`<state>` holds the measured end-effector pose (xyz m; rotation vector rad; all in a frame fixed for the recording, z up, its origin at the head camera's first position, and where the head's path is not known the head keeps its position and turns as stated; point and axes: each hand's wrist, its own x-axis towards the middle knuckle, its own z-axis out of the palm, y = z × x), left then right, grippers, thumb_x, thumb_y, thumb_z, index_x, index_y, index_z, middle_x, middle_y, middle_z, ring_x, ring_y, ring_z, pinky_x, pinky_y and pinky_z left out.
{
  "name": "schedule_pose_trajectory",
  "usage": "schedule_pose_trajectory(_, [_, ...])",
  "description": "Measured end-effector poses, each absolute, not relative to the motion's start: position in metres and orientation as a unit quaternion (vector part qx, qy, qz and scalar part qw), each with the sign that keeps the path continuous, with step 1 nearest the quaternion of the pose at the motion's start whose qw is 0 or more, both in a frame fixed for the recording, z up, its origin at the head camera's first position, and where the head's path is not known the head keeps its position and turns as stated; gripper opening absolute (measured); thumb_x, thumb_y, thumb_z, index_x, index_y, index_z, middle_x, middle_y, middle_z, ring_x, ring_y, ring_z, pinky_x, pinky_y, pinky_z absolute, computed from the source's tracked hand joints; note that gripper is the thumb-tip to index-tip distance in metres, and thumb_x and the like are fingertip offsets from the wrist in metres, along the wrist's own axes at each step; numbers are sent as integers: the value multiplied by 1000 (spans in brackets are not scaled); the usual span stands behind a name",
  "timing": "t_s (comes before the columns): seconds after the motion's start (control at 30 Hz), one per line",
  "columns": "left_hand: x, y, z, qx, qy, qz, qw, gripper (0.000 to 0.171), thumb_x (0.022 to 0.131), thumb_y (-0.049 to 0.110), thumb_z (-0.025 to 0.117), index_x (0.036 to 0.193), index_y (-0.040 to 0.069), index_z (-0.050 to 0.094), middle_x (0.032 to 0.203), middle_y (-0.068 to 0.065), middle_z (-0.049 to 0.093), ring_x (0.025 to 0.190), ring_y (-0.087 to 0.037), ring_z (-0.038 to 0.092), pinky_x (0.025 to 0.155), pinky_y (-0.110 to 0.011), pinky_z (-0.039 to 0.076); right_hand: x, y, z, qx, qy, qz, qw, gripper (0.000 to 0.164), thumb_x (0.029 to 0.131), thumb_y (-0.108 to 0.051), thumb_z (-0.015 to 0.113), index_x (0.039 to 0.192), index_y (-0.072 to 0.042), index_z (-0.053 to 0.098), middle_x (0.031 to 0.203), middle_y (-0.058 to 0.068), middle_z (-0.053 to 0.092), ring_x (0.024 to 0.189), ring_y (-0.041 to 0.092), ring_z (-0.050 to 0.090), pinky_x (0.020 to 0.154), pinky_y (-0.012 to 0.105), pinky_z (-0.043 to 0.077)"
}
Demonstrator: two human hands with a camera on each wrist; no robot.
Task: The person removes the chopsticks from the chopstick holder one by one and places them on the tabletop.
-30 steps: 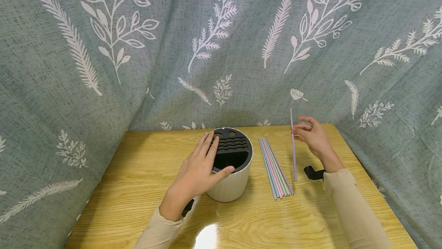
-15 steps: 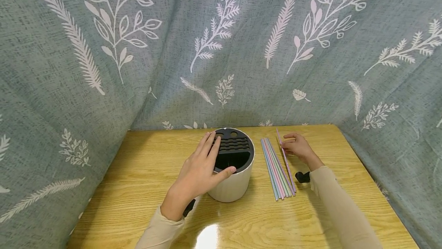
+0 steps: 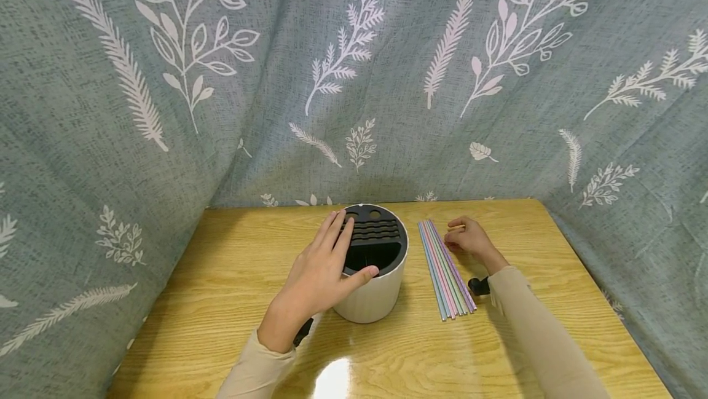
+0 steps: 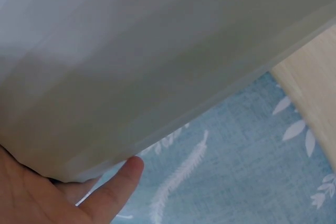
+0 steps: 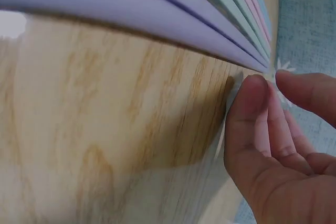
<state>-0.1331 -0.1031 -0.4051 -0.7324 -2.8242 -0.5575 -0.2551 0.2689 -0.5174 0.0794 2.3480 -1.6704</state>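
A round white container (image 3: 367, 297) with a black slotted, holed top (image 3: 375, 242) stands mid-table. Spread and nearly straight, the fingers of my left hand (image 3: 318, 270) rest over its left rim, thumb at the front edge. The left wrist view is filled by the container's pale side wall (image 4: 157, 66), with fingers (image 4: 113, 195) touching its edge. Several thin pastel rods (image 3: 445, 273), in blue, pink, green and purple, lie side by side on the table. Beside their far right end is my right hand (image 3: 469, 239), its fingers loosely bent, holding nothing; a small gap separates it from the purple rods (image 5: 173, 30).
The wooden table (image 3: 221, 307) reaches back to a grey-green leaf-patterned curtain (image 3: 387, 153), which also hangs at both sides. A black wrist fitting (image 3: 479, 286) sits by the right cuff.
My right hand has brought a purple rod left, laid it down against the others and let it go. The left hand has stayed on the container.
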Motion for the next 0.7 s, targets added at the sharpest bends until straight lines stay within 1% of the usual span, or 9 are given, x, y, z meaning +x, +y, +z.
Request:
schedule_pose_trajectory(0.13, [-134,-103,-405,-249,-946,-187,88,99,93,79,35,160,8,22,166,-11,14,152,-23,4,103,-54,42,-255,269,-516,33,809,-572,131,43,100,2,57,137,16,40,119,34,61,95,30,69,81,41,57])
schedule_pose_trajectory(0.3, [-135,-104,-404,-249,-946,-187,86,99,92,79,35,160,8,22,166,-9,12,152,-25,6,105,-54,40,-250,269,-513,28,804,-580,127,44,100,2,57,138,16,39,119,35,60,98,35,68,86,44,56])
schedule_pose_trajectory(0.43, [-136,-104,-404,-252,-946,-185,83,99,93,79,35,160,8,21,167,-8,8,152,-27,8,108,-54,37,-243,267,-509,17,802,-589,101,46,100,-1,58,139,15,40,117,35,60,100,39,67,87,43,55])
schedule_pose_trajectory(0.53, [-137,-103,-404,-251,-946,-190,83,99,93,79,36,160,8,22,167,-9,8,152,-27,7,110,-54,33,-236,265,-503,1,803,-591,76,46,101,-5,60,139,13,43,116,34,60,101,41,65,86,41,56])
schedule_pose_trajectory(0.7, [-135,-106,-402,-242,-945,-202,88,99,93,78,37,161,8,21,167,-8,8,152,-26,6,112,-54,30,-218,256,-488,-35,806,-589,43,41,101,-8,60,137,9,47,117,33,60,104,48,61,89,49,54])
